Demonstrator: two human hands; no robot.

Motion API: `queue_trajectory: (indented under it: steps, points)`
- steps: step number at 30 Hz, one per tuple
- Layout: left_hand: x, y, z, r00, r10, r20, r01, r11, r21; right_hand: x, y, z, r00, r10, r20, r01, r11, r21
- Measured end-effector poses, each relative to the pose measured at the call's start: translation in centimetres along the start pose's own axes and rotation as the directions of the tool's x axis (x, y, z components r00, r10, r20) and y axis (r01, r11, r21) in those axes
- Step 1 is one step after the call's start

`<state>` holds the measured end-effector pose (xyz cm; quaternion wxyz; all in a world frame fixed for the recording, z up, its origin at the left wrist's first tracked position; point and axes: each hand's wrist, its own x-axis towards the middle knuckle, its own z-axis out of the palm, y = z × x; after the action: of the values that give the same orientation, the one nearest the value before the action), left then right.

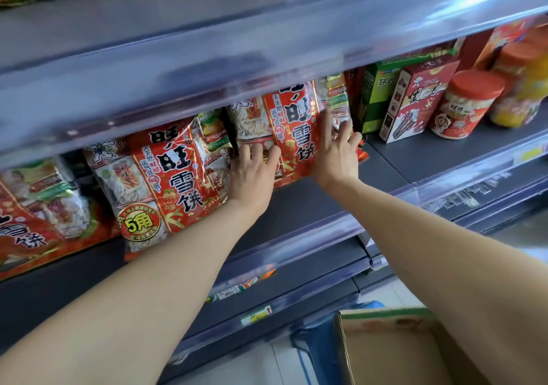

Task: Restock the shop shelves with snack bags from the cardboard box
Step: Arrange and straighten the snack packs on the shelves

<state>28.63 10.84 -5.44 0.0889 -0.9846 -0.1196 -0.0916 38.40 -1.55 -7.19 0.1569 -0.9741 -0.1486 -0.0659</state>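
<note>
Now pressing bag (pixel 293 126) into shelf (pixel 299 206): left hand (pixel 255 174) flat at its 7 o'clock, fingers together; right hand (pixel 338 153) at 4 o'clock, fingers splayed. Push evenly; keep upright.

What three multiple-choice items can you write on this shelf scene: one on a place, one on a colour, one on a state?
1. Where is the cardboard box?
A. On the top shelf. B. Low at the right, below the shelves. C. In one hand.

2. What colour is the lid of the nearest round jar?
A. Blue. B. Black. C. Red.

3. How do the left hand and right hand meet the upright snack bag?
A. Straight fingers lie on it. B. Closed fists, apart from it. C. They hang at the sides.

Answers: 1 B, it shows under the right forearm; 2 C, the lid is red-orange; 3 A, the fingers of both hands lie straight against the bag.
</note>
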Motion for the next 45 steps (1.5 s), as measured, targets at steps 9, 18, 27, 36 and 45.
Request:
queue_trajectory:
  steps: [9,18,27,36,45]
  points:
    - [-0.9,0.1,0.0,0.998,0.056,0.020,-0.056,0.998,-0.038,1.8,0.0,0.9,0.999,0.030,-0.041,-0.033,0.997,-0.072]
    - [-1.8,-0.1,-0.3,0.992,0.064,0.113,-0.059,0.997,-0.046,-1.8,1.0,0.8,0.993,-0.058,0.105,0.055,0.998,0.030]
    - [-0.4,-0.4,0.2,0.991,0.096,0.094,-0.103,0.992,0.073,0.3,0.3,0.6,0.998,0.029,0.049,-0.031,0.999,0.041]
    - [-3.9,-1.4,-1.3,0.993,0.103,0.055,-0.103,0.995,-0.008,-3.7,0.1,0.4,0.998,-0.008,0.063,0.011,0.998,-0.055]
    - [-8.5,-6.4,-2.8,0.995,0.079,0.063,-0.082,0.995,0.048,-7.6,-4.9,-2.1,0.980,0.057,0.189,-0.047,0.997,-0.058]
